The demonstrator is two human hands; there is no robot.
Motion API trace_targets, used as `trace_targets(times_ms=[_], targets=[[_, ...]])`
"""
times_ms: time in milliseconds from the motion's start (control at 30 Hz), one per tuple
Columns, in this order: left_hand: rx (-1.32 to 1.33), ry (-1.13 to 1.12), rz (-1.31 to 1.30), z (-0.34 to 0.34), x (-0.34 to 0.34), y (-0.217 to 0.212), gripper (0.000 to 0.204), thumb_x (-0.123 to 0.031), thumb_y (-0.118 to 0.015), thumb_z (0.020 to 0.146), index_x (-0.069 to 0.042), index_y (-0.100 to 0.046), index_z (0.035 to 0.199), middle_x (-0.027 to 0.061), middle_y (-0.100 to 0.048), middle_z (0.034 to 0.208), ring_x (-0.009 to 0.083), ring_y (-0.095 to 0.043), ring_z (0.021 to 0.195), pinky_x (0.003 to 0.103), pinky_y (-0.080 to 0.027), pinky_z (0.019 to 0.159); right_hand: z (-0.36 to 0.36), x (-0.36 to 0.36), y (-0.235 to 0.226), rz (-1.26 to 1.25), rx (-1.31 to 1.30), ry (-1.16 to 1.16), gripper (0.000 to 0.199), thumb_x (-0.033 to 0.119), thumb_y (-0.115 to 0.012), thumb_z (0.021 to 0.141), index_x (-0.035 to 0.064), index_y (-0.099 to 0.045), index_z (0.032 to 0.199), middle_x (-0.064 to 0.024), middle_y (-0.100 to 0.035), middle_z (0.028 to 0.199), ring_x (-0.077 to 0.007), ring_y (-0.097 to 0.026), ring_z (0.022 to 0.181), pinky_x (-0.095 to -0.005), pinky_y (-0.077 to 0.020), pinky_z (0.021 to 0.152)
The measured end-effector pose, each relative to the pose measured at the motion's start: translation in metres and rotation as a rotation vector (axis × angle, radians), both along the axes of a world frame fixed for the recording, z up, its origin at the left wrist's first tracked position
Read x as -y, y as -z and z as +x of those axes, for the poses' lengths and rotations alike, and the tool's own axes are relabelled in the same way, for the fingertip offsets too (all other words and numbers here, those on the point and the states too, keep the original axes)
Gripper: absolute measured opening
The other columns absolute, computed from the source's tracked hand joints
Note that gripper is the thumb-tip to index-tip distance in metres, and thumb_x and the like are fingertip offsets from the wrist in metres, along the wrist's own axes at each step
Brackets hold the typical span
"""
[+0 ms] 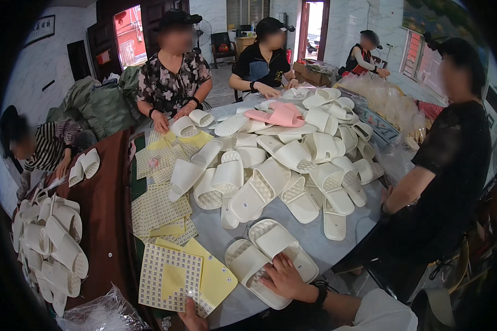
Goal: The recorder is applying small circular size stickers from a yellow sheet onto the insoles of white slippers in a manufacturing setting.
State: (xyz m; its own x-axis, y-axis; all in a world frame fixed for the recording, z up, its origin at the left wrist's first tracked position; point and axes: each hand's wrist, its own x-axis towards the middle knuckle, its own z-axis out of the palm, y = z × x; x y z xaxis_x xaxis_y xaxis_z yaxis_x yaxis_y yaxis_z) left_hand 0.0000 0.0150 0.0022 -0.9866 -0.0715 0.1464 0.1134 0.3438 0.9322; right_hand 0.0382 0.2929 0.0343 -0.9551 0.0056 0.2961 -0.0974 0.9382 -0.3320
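A pair of white slippers (270, 234) lies side by side at the table's near edge, open heels toward me. Over them is my right hand (286, 280), its fingers spread and touching the insoles just behind the straps. To the left, my left hand (192, 315) pinches the lower edge of a sticker sheet (154, 276), thumb on top. This sheet has rows of small printed labels and a bare yellow patch in the middle. Under its right side lies a mostly bare yellow backing sheet (218, 278).
A large heap of white slippers (259, 187), with a pink slipper (276, 114) on top, covers the table's middle. More sticker sheets (160, 209) lie along its left side. Another slipper pile (49, 243) and clear plastic (102, 311) are at far left. Several people work around.
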Motion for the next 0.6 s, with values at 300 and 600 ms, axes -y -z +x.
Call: trace_targets(times_ms=[300,600], targets=[[0.031,-0.015,0.053,0.001,0.0,-0.006,0.034,-0.006,-0.043,0.081,0.004,-0.051,0.113,0.0277,-0.049,0.111,0.0419,-0.043,0.107,0.042,-0.033,0.093,0.001,-0.002,-0.003,-0.162,-0.06,-0.025,0.04,0.031,-0.06,0.075,-0.0002,-0.051,0.098,-0.0192,-0.044,0.101,-0.0358,-0.04,0.104,-0.0475,-0.027,0.095],[0.007,-0.032,-0.058,0.0,0.0,0.007,0.033,-0.017,-0.043,0.086,0.003,-0.054,0.109,0.0259,-0.053,0.106,0.0431,-0.047,0.098,0.045,-0.037,0.086,0.022,-0.038,-0.034,-0.289,-0.357,0.088,0.026,0.018,-0.064,0.073,-0.0002,-0.046,0.077,-0.0175,-0.039,0.089,-0.0351,-0.039,0.089,-0.0418,-0.0313,0.081]])
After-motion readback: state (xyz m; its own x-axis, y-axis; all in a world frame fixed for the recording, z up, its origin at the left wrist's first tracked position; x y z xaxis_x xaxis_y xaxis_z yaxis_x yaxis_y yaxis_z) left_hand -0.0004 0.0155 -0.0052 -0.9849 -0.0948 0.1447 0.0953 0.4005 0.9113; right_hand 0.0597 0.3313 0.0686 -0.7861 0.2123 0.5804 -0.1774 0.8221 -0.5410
